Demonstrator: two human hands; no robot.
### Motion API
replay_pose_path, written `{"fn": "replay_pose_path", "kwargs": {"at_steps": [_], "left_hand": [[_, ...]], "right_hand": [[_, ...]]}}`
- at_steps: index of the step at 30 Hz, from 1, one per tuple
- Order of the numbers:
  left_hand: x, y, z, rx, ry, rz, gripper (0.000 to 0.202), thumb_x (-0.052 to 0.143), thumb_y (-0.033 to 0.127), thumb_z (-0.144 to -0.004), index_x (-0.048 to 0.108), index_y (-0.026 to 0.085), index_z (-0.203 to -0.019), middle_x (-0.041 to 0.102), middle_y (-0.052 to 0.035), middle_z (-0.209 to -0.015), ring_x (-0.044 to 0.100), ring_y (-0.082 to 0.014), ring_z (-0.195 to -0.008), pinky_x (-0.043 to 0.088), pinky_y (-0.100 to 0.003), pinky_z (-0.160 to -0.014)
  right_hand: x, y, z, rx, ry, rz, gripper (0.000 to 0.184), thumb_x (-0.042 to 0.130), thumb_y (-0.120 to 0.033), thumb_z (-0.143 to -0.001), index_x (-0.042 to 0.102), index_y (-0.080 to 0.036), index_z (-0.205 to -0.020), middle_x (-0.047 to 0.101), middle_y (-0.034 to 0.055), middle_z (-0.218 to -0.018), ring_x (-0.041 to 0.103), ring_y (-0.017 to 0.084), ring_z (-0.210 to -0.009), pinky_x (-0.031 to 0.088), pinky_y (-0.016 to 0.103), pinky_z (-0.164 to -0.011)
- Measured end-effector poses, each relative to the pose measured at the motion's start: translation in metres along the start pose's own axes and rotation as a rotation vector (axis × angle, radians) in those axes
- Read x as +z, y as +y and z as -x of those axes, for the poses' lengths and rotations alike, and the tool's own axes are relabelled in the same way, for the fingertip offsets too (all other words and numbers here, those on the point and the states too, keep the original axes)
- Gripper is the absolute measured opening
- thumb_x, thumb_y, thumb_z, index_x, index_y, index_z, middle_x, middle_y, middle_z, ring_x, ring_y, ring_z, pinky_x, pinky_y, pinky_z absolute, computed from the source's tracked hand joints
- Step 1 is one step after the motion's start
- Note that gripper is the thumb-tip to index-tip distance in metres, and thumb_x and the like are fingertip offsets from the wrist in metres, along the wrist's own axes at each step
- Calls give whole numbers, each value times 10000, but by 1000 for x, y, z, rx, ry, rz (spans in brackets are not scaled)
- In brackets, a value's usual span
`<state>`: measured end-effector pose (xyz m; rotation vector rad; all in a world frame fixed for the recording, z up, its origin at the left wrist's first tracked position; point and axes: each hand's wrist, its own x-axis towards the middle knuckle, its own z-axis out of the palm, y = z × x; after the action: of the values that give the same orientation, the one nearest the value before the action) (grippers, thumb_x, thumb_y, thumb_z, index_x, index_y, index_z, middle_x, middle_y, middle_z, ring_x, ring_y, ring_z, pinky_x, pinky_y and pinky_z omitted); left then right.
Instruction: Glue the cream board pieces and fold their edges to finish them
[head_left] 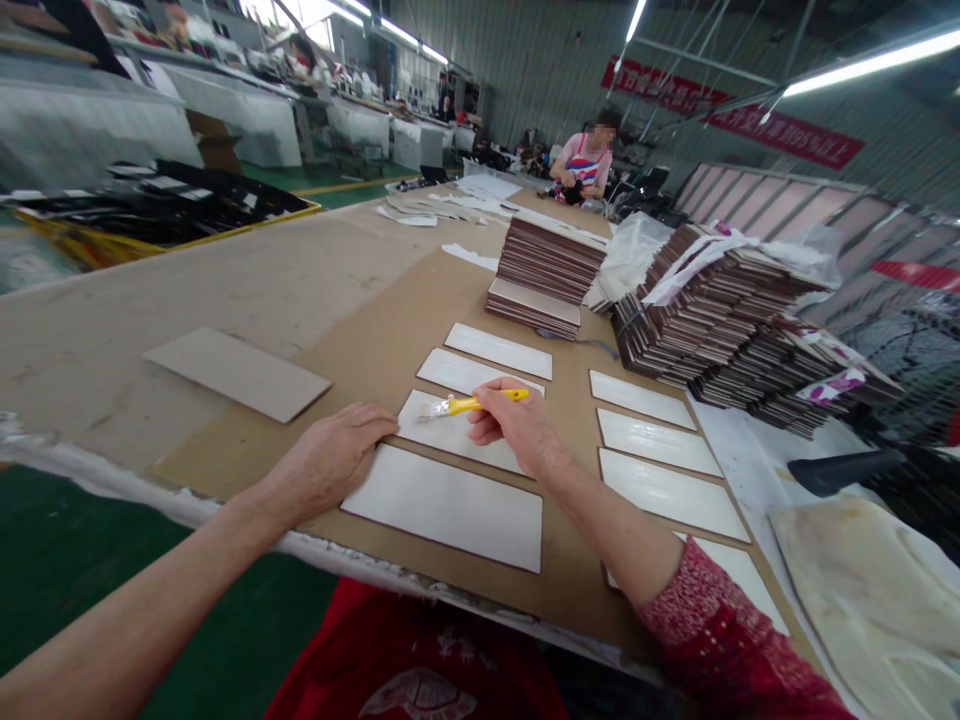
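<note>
My right hand [514, 425] is closed around the yellow handle of a paintbrush [487, 400]. The brush's bristles rest on the left part of a white rectangular panel [461, 440] with thin dark edges. My left hand [334, 455] lies flat on the brown board, fingers stretched out, fingertips touching that panel's left edge. Nearer to me is another white panel [450, 505], and two more, a panel [480, 372] and a panel [499, 350], lie beyond the brush. On the right, a second column holds several shiny panels [667, 490], one partly hidden by my right forearm.
A bare grey-brown panel [236, 372] lies at the left. Behind the white panels stands a stack of dark-edged panels [547, 265], with larger stacks [720, 300] to its right. A cream cloth [862, 590] is at the right. Another person [585, 165] works at the table's far end.
</note>
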<state>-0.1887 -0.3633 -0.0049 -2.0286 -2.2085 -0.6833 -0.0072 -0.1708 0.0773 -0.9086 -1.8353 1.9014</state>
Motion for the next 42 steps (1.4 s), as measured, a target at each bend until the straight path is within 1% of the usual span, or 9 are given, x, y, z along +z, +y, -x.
{"fn": "replay_pose_path", "kwargs": {"at_steps": [4,8,12,16,25,30,34,36,42], "left_hand": [[1,-2,1,-4,9,15,372,401,105,-914,704,156,-1124,723,-109,-1191,655,-243,-1141,520,-410,-1072],[1,-2,2,-2,-3,-2,363,401,105,-916,703,158,-1109,726,-104,-1177,656,-247,-1133,521,-423,-1069],[0,-1,1,4,-5,-8,363,405,98,-903,701,151,-1106,727,-109,-1172,656,-253,-1132,528,-427,-1060],[0,-1,1,5,-2,-1,367,407,101,-898,703,145,-1111,730,-114,-1175,651,-258,-1143,523,-439,-1074],[-2,0,1,12,1,-21,388,416,102,-870,716,142,-1112,739,-121,-1172,663,-269,-1140,524,-445,-1079],[-2,-1,1,11,12,-7,373,433,116,-871,726,141,-1101,740,-118,-1168,675,-263,-1119,528,-427,-1074],[-1,-2,1,9,16,-9,370,438,121,-869,731,138,-1093,742,-121,-1158,678,-265,-1112,528,-421,-1067],[-1,-2,1,7,18,-13,371,439,117,-864,729,136,-1094,740,-123,-1161,677,-265,-1113,525,-420,-1069],[-2,-1,0,9,19,8,356,440,122,-881,726,146,-1091,738,-116,-1157,677,-257,-1111,520,-407,-1071]], "right_hand": [[15,7,-2,29,5,60,80,616,-253,-823,668,-192,-825,701,-4,-660,671,141,-505,564,221,-460],[7,7,3,28,7,153,65,630,-233,-817,672,-191,-792,699,-5,-656,667,133,-495,557,208,-459],[-18,4,12,42,41,266,74,642,-256,-820,685,-195,-821,711,-2,-654,672,133,-490,555,204,-460],[-47,3,26,67,119,283,84,650,-268,-806,684,-192,-819,714,-2,-644,661,127,-477,549,199,-458],[-107,5,64,70,223,235,196,710,-363,-792,721,-173,-838,737,35,-672,617,113,-463,513,198,-452],[-129,-1,79,2,236,154,293,774,-427,-787,729,-153,-880,732,37,-681,564,91,-434,463,188,-419],[-133,-7,82,-28,200,6,390,820,-470,-782,746,-149,-992,700,0,-643,501,64,-384,386,163,-363],[-129,-9,79,-10,183,-52,433,845,-483,-763,753,-156,-1030,707,0,-656,535,75,-411,420,166,-379],[-96,-7,63,-28,87,-89,361,825,-493,-763,768,-171,-918,737,23,-703,628,107,-505,508,191,-459]]}}
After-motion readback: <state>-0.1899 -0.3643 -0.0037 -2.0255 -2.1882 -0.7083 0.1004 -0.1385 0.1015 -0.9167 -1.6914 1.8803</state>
